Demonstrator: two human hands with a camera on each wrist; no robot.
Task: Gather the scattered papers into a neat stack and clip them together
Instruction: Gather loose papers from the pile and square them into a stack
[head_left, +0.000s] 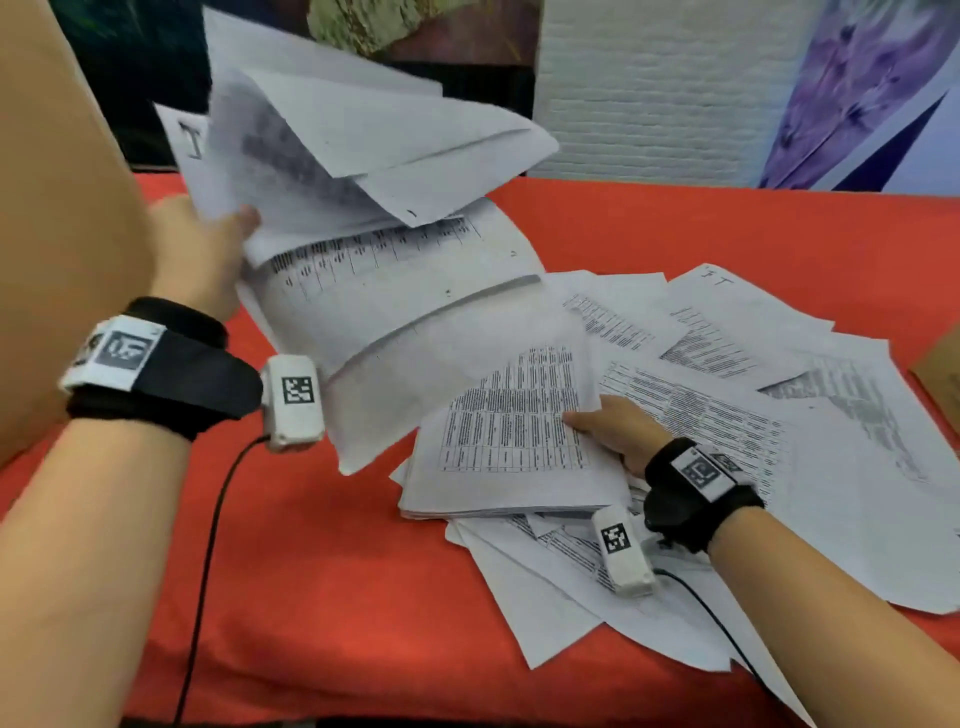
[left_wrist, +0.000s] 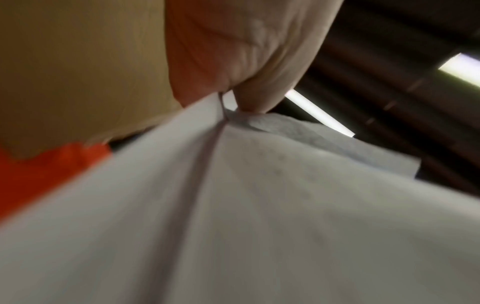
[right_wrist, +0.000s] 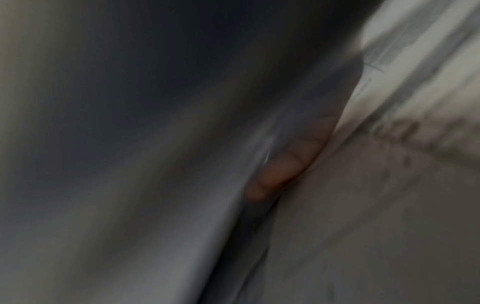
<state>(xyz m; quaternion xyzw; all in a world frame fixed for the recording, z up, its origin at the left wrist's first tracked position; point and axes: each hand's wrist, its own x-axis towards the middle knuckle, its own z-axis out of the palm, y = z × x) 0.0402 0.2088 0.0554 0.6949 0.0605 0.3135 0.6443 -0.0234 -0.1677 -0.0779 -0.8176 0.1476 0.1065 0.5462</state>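
Two bundles are filling my fingers right now. I am pinching the left-hand bundle (head_left: 363, 171) by its near corner, thumb (head_left: 244, 218) on top and the other fingers underneath, so the sheets are fanning and drooping away from my left hand (head_left: 202, 254) above the table, lifted clear, I judge, so I can bring them over to the rest. My right hand (head_left: 618, 431) is clamping a flatter sheaf (head_left: 509, 431), thumb pressing on its printed top page and the fingers tucked under it, which the right wrist view is showing only as a blur between paper. I am keeping that sheaf low over the heap, probably as the base for the stack. Around it, loose papers (head_left: 753, 374) are lying overlapped and skewed on the red tablecloth (head_left: 322, 597), still waiting to be gathered. No clip is showing anywhere, so clipping looks well off.
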